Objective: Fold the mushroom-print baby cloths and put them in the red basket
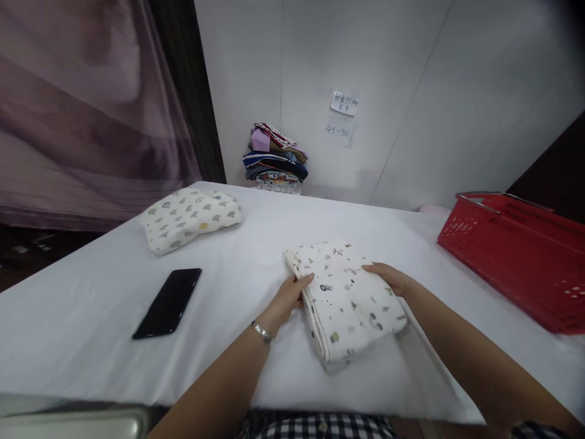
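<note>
A folded white cloth point(350, 299) with small grey and yellow prints is held just over the front middle of the table, its layers stacked along the left edge. My left hand point(292, 294) grips that layered edge, thumb on top and fingers tucked underneath. On the far right side, my right hand point(388, 276) has its thumb laid on the upper face; its other fingers are mostly hidden by the cloth. A second folded cloth point(189, 218), white with grey mushroom-like shapes, lies at the back left of the table.
A black phone point(168, 303) lies flat on the white-covered table point(237, 268), left of my left hand. At the right edge stands a red plastic basket point(516, 256) with metal handles. Beyond the far edge is a stack of folded fabrics point(276, 158) against the wall.
</note>
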### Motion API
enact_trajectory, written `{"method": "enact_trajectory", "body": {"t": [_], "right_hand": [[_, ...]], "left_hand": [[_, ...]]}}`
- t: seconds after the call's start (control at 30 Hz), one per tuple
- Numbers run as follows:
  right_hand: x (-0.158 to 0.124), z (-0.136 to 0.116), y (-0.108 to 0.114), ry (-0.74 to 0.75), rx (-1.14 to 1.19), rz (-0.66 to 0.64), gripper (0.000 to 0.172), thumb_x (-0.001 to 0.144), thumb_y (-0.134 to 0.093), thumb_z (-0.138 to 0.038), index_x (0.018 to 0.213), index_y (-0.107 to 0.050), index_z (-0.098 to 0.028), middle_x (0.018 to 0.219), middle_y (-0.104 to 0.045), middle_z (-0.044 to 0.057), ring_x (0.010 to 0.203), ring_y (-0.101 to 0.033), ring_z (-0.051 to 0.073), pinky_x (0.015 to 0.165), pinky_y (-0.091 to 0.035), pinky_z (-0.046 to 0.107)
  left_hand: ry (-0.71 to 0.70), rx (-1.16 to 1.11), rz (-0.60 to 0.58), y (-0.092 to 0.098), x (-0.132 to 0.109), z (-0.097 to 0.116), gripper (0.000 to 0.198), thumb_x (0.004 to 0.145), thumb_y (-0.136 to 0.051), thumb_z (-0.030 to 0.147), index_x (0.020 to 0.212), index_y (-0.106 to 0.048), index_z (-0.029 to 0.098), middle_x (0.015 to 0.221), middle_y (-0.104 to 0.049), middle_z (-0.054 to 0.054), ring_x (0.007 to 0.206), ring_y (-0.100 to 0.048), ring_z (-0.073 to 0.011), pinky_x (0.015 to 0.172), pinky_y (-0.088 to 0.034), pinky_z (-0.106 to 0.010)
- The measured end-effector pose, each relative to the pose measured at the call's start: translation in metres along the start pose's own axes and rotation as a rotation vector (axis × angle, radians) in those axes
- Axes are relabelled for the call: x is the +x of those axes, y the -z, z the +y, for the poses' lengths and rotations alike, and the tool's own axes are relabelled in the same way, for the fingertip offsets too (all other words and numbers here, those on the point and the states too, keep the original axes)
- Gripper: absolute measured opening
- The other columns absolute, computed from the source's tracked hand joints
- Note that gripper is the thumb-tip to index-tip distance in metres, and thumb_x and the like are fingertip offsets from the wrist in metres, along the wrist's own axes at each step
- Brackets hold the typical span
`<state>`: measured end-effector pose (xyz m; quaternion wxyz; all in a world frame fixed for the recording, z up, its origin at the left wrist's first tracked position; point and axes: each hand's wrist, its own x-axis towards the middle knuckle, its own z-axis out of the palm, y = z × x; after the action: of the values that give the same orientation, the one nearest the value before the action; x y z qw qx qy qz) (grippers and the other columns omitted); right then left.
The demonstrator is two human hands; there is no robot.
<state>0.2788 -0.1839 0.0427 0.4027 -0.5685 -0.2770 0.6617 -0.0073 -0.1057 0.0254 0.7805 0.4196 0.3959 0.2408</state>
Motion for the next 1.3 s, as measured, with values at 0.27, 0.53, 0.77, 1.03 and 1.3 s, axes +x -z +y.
{"method": "enact_trajectory", "body": {"t": [0.27,0.53,0.77,1.03,1.3], "right_hand": [[-0.011,0.005,-0.006,0.086,0.009,0.014,0.047,0.077,-0.064,-0.025,0.12,-0.049,-0.014,0.108,-0.066,0.016,0.091,-0.067,0.027,0.081,-0.054,0.041],[-0.019,0.016,-0.004,0.169,0.037,0.083,0.051,0.074,-0.067,-0.025,0.121,-0.049,-0.018,0.109,-0.066,0.014,0.09,-0.067,0.026,0.08,-0.054,0.042],[-0.025,0.02,-0.01,0.246,0.084,0.191,0.082,0.072,-0.07,-0.027,0.141,-0.025,-0.024,0.117,-0.063,0.011,0.094,-0.065,0.025,0.086,-0.051,0.043],[-0.034,0.007,-0.015,0.319,0.075,0.243,0.081,0.072,-0.069,-0.028,0.141,-0.027,-0.025,0.12,-0.061,0.01,0.098,-0.064,0.024,0.089,-0.049,0.043],[-0.023,-0.027,-0.005,0.422,0.104,0.302,0.078,0.071,-0.071,-0.027,0.139,-0.033,-0.026,0.118,-0.063,0.009,0.1,-0.063,0.023,0.089,-0.049,0.039]], "left_hand": [[-0.009,0.026,0.053,-0.002,-0.001,0.0,0.034,0.077,-0.056,0.017,0.11,-0.055,0.01,0.105,-0.065,-0.017,0.085,-0.064,-0.0237,0.069,-0.051,-0.034],[0.001,-0.041,-0.014,0.002,0.0,0.003,0.037,0.077,-0.058,0.019,0.112,-0.056,0.008,0.098,-0.067,-0.016,0.077,-0.064,-0.0212,0.065,-0.051,-0.03],[-0.058,-0.009,0.089,-0.002,-0.004,0.003,0.048,0.076,-0.06,0.02,0.122,-0.048,0.014,0.101,-0.066,-0.014,0.073,-0.064,-0.0186,0.057,-0.048,-0.026],[-0.145,0.077,0.171,-0.011,-0.008,0.03,0.063,0.075,-0.063,0.023,0.132,-0.037,0.017,0.104,-0.064,-0.013,0.075,-0.063,-0.0179,0.058,-0.048,-0.026],[-0.294,0.23,0.174,-0.022,0.018,0.081,0.064,0.075,-0.063,0.026,0.133,-0.038,0.017,0.098,-0.065,-0.012,0.073,-0.061,-0.0169,0.058,-0.047,-0.025]]}}
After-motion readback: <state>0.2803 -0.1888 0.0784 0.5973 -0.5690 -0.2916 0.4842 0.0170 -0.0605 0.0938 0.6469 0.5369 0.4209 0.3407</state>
